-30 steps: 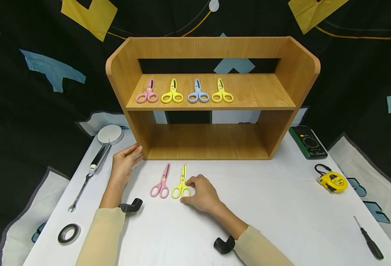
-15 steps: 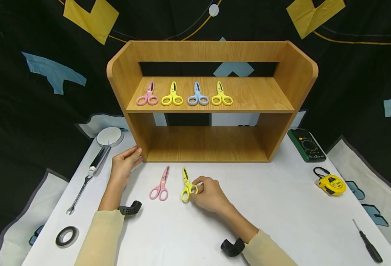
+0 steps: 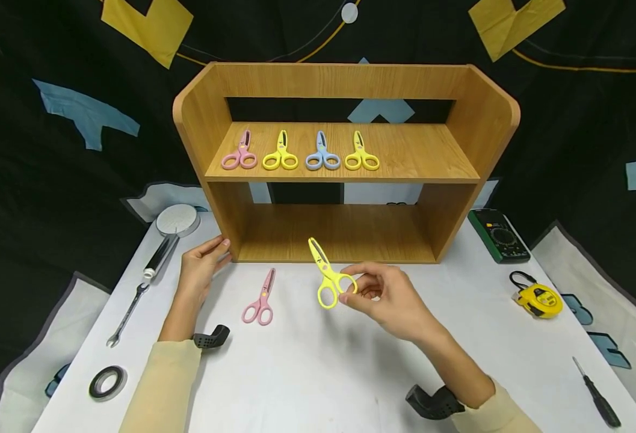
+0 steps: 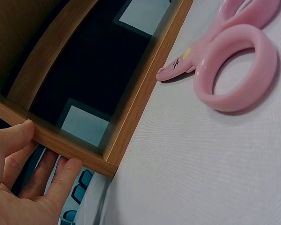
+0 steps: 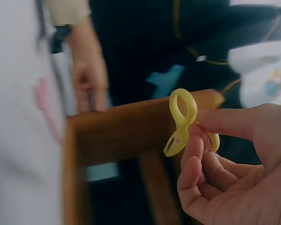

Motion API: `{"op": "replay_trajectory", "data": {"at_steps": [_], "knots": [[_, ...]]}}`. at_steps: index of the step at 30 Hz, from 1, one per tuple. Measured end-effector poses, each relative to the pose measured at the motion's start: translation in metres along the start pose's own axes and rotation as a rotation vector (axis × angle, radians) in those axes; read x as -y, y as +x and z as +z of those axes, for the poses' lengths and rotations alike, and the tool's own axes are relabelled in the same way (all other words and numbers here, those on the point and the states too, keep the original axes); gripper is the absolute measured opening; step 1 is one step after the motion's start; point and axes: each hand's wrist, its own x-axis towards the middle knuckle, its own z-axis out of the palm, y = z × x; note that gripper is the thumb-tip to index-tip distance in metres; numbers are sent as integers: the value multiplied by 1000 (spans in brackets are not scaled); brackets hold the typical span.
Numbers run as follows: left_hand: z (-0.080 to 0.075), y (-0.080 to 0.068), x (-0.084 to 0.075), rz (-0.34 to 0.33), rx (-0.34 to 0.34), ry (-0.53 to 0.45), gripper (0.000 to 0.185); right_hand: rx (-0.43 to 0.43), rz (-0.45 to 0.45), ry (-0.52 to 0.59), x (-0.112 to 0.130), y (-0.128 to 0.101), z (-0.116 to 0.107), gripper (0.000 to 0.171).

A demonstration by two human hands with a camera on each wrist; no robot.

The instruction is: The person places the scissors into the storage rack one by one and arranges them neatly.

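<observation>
Right wrist view blurs the yellow scissors (image 5: 182, 123), one loop hidden by fingers (image 5: 225, 123).

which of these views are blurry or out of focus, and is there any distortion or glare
Head view: sharp and evenly lit, soft shadows; the shelf bows from wide-angle distortion, no glare. Left wrist view: pink scissors fairly sharp, the left hand slightly soft. Right wrist view: background shelf and left hand blurred; yellow scissors and right hand clearer.
</observation>
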Motion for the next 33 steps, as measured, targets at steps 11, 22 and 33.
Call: {"op": "replay_trajectory", "data": {"at_steps": [11,22,33], "knots": [[1,0,0,5,1,-3,59,-252,-46,-114,47,16,-89,40],[3,1,-2,7,-15,-3,57,-417,119,-302,46,78,-155,52],[0,1,0,30,1,5,58,-293,184,-458,46,118,-158,56]]}}
